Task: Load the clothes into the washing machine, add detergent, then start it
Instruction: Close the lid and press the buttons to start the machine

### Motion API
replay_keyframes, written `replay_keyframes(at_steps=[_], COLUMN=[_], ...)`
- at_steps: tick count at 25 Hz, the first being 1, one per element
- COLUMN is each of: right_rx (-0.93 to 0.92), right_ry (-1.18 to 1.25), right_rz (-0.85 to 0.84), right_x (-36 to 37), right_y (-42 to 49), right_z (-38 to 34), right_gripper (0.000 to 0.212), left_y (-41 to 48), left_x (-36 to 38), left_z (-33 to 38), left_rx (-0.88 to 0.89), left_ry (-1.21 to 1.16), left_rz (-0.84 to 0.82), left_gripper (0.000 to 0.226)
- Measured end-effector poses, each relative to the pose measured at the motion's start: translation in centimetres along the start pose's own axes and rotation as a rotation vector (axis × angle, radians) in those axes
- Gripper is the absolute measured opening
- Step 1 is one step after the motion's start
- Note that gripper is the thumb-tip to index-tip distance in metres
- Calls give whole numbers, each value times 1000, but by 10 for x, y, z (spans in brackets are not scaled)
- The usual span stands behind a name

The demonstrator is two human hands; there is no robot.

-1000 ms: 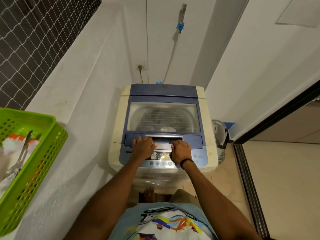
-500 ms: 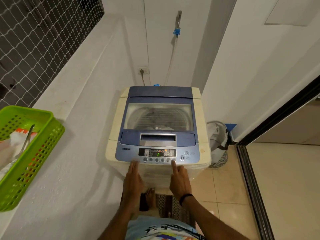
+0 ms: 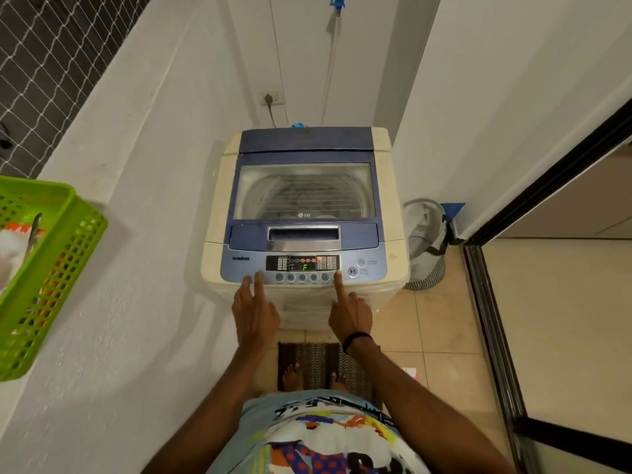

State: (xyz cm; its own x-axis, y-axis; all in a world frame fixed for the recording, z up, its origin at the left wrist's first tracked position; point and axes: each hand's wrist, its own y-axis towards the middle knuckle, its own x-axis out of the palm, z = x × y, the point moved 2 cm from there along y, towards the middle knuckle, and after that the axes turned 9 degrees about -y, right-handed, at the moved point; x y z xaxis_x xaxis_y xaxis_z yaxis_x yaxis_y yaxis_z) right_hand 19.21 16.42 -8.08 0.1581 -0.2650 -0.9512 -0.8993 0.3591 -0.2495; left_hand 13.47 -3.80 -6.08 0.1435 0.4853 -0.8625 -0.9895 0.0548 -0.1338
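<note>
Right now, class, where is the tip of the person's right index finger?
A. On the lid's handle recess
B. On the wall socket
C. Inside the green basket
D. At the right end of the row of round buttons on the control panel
D: the right hand points its index finger up to the right end of the button row on the washing machine control panel, below the lit display.
</note>
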Motion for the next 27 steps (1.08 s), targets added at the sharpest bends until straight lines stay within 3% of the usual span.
replay_keyframes(at_steps=[5, 17, 23, 27], right_rx=[-13, 69, 62, 116], right_ry=[-24, -121, -143, -19], right_rz=[-43, -107, -149, -157], right_x=[1, -13, -21, -18], right_y=[1, 7, 12, -3], right_z=[5, -5, -5, -9], right_gripper=[99, 67, 71, 83], left_y=[41, 56, 53, 53], left_x=[2, -1, -3, -7], left_z=[-14, -29, -27, -24], left_rx=[43, 75, 75, 86], left_ry=[165, 113, 126, 133], left_rz=[-101, -64, -63, -78], left_gripper=[101, 89, 90, 89])
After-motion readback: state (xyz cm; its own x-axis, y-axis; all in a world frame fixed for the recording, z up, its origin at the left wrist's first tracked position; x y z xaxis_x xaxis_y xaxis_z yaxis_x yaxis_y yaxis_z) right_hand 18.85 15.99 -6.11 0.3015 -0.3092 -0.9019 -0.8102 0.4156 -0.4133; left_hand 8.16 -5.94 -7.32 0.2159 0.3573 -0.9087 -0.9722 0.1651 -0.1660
